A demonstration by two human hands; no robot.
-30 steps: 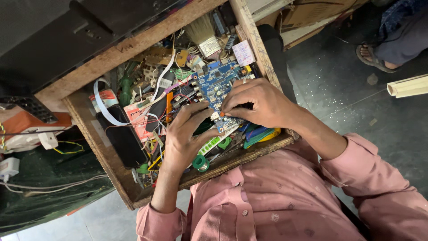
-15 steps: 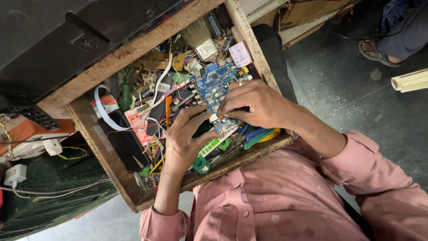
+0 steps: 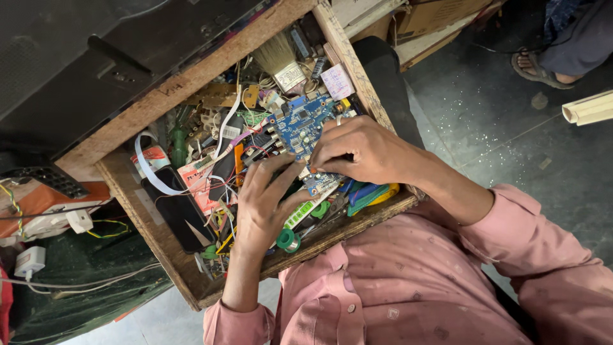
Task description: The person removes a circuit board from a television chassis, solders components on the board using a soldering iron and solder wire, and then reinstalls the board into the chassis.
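Note:
A blue circuit board [image 3: 300,124] lies tilted on top of the clutter in a wooden drawer [image 3: 191,89]. My right hand [image 3: 367,150] curls over the board's right edge, fingertips pinching it. My left hand [image 3: 262,204] reaches in from below. Its fingers are spread against the board's lower end and the thumb is under that corner. A green solder spool [image 3: 288,239] and a green-and-white strip [image 3: 306,211] sit just beside my left thumb. The lower part of the board is hidden by my hands.
The drawer holds a paintbrush [image 3: 281,57], a black phone [image 3: 182,214], white ribbon cables [image 3: 150,176], wires and small parts. A black panel [image 3: 96,45] lies beyond it. Chargers and cords [image 3: 32,259] sit at left. Another person's sandalled foot [image 3: 536,67] and a white pipe [image 3: 587,108] are at right.
The view has drifted slightly. Both hands stay on the blue circuit board, and my left fingers have shifted a little along its lower end.

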